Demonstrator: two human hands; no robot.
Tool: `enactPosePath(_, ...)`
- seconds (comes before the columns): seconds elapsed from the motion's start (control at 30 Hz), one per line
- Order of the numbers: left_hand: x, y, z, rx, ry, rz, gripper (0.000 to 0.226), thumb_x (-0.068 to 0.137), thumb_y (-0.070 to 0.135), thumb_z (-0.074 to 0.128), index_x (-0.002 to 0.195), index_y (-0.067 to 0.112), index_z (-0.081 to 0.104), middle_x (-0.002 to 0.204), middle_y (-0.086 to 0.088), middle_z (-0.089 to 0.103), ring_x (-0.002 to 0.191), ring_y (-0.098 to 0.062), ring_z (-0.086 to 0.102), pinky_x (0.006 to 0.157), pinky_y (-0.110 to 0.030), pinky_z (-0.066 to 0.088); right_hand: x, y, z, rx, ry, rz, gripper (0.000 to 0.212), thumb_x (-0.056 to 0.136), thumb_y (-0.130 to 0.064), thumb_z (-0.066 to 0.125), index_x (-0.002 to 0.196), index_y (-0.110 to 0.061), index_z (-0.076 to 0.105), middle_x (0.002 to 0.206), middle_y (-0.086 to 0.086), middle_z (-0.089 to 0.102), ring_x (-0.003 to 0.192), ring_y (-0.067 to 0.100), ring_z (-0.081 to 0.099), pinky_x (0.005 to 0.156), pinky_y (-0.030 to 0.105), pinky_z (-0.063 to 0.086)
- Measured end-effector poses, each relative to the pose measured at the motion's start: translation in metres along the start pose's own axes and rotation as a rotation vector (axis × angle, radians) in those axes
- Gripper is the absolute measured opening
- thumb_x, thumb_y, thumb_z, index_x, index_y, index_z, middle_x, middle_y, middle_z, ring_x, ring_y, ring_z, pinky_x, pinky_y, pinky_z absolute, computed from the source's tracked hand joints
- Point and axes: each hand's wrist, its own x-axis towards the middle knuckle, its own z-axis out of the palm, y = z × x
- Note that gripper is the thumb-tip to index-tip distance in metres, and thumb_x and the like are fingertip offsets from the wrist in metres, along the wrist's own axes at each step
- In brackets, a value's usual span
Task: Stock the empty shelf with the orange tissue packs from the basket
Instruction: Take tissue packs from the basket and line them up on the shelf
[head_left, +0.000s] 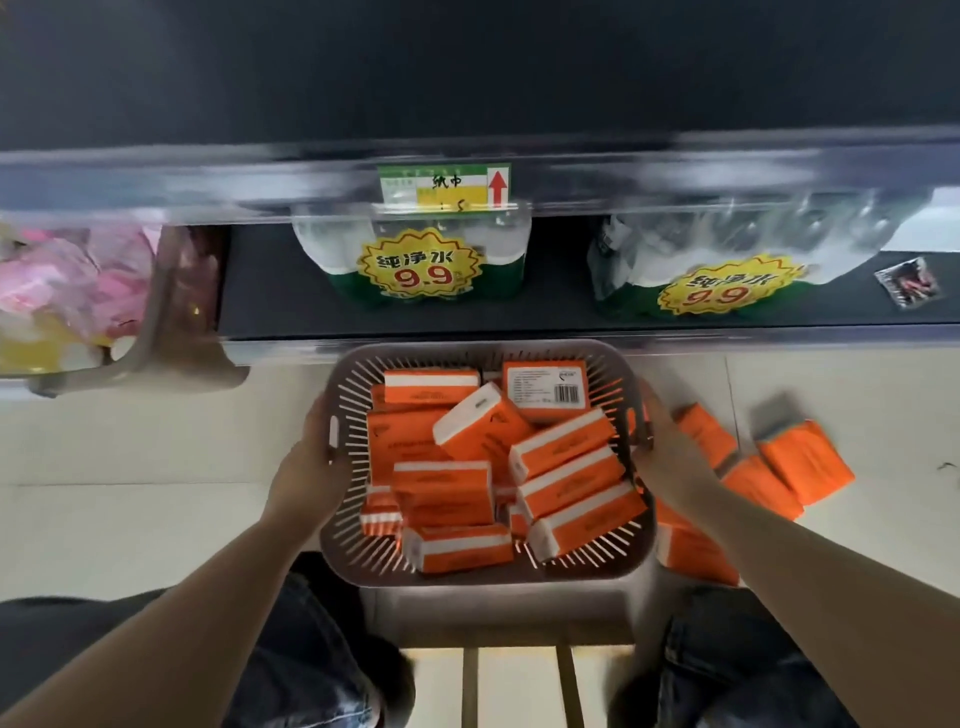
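A grey slotted plastic basket (602, 569) sits low in the middle of the head view, filled with several orange-and-white tissue packs (441, 491). My left hand (311, 462) grips its left handle and my right hand (667, 452) grips its right rim. Several more orange tissue packs (802, 462) lie on the pale floor to the right of the basket. Above, the dark upper shelf (467, 67) shows nothing on it; its rail carries a green and yellow price tag (444, 187).
On the lower shelf (270, 296) stand two shrink-wrapped packs of water bottles (415, 260) with yellow 9.9 stickers. A second grey basket (171, 332) with pink and yellow packets sits at the left. My knees in dark jeans (311, 665) are at the bottom.
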Motion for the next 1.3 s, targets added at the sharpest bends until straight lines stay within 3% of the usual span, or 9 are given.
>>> enactPosePath(0.37, 0.023, -0.015, 0.008, 0.041, 0.006, 0.0, 0.063, 0.091, 0.032, 0.054, 0.138, 0.053, 0.018, 0.081, 0.008, 0.068, 0.063, -0.013, 0.069, 0.06, -0.032, 0.055, 0.01, -0.001, 0.009, 0.024, 0.022, -0.041, 0.059, 0.096, -0.022, 0.048, 0.139, -0.047, 0.017, 0.081, -0.016, 0.051, 0.068, -0.002, 0.056, 0.054, 0.019, 0.044)
enactPosePath(0.6, 0.03, -0.016, 0.005, 0.021, -0.002, 0.006, 0.063, 0.093, 0.028, 0.054, 0.144, 0.044, 0.019, 0.08, 0.009, 0.065, 0.058, -0.01, 0.067, 0.047, -0.021, 0.048, 0.018, 0.0, 0.011, 0.001, 0.016, -0.043, 0.061, 0.095, -0.024, 0.05, 0.14, -0.047, 0.016, 0.089, -0.011, 0.058, 0.074, 0.009, 0.063, 0.066, 0.032, 0.054)
enactPosePath(0.83, 0.038, -0.016, -0.002, 0.052, -0.058, 0.018, 0.078, 0.086, 0.029, 0.066, 0.143, 0.047, 0.016, 0.087, 0.01, 0.058, 0.067, -0.013, 0.065, 0.056, -0.029, 0.051, 0.019, -0.01, 0.0, 0.021, -0.04, -0.048, 0.058, 0.094, -0.024, 0.053, 0.142, -0.036, 0.023, 0.098, -0.005, 0.058, 0.076, 0.004, 0.058, 0.062, 0.025, 0.046)
enactPosePath(0.93, 0.039, -0.011, -0.005, 0.07, -0.101, 0.018, 0.082, 0.085, 0.032, 0.07, 0.146, 0.045, 0.016, 0.096, 0.005, 0.061, 0.072, -0.017, 0.065, 0.067, -0.036, 0.054, 0.018, -0.018, -0.009, -0.057, -0.101, -0.019, 0.058, 0.093, -0.022, 0.054, 0.144, -0.028, 0.025, 0.108, 0.004, 0.06, 0.086, 0.019, 0.062, 0.076, 0.038, 0.052)
enactPosePath(1.03, 0.034, 0.003, -0.006, 0.213, -0.024, -0.026, 0.073, 0.088, 0.04, 0.063, 0.148, 0.037, 0.022, 0.12, -0.011, 0.058, 0.093, -0.03, 0.061, 0.073, -0.04, 0.051, 0.017, -0.028, -0.02, -0.282, -0.082, -0.077, 0.05, 0.093, -0.021, 0.054, 0.14, -0.02, 0.037, 0.129, 0.008, 0.056, 0.118, 0.028, 0.052, 0.097, 0.042, 0.044)
enactPosePath(1.1, 0.025, 0.014, -0.003, 0.386, 0.158, 0.039, 0.062, 0.088, 0.04, 0.058, 0.144, 0.028, 0.033, 0.132, -0.017, 0.049, 0.117, -0.038, 0.049, 0.09, -0.05, 0.046, 0.017, -0.035, -0.027, -0.338, -0.004, -0.18, 0.044, 0.092, -0.021, 0.055, 0.135, -0.017, 0.047, 0.134, 0.008, 0.053, 0.126, 0.027, 0.045, 0.101, 0.039, 0.039)
enactPosePath(1.17, 0.011, 0.029, 0.007, 0.463, 0.273, 0.213, 0.049, 0.087, 0.032, 0.058, 0.134, 0.018, 0.048, 0.129, -0.014, 0.052, 0.118, -0.034, 0.046, 0.095, -0.05, 0.042, 0.017, -0.041, -0.032, -0.324, 0.02, -0.265, 0.041, 0.09, -0.023, 0.059, 0.13, -0.018, 0.053, 0.129, 0.008, 0.055, 0.12, 0.025, 0.05, 0.093, 0.032, 0.04)
enactPosePath(1.23, -0.005, 0.044, 0.023, 0.422, 0.245, 0.375, 0.034, 0.087, 0.024, 0.058, 0.12, 0.017, 0.059, 0.121, -0.006, 0.057, 0.111, -0.025, 0.05, 0.091, -0.04, 0.045, 0.02, -0.045, -0.033, -0.36, -0.038, -0.312, 0.045, 0.088, -0.028, 0.062, 0.132, -0.022, 0.052, 0.128, 0.004, 0.055, 0.115, 0.021, 0.054, 0.088, 0.028, 0.042)
enactPosePath(1.3, -0.02, 0.054, 0.044, 0.373, 0.109, 0.456, 0.023, 0.088, 0.023, 0.059, 0.111, 0.024, 0.061, 0.114, 0.006, 0.055, 0.103, -0.013, 0.053, 0.083, -0.026, 0.046, 0.022, -0.048, -0.03, -0.408, -0.131, -0.317, 0.053, 0.087, -0.03, 0.064, 0.137, -0.026, 0.047, 0.137, 0.0, 0.051, 0.118, 0.018, 0.053, 0.092, 0.031, 0.045)
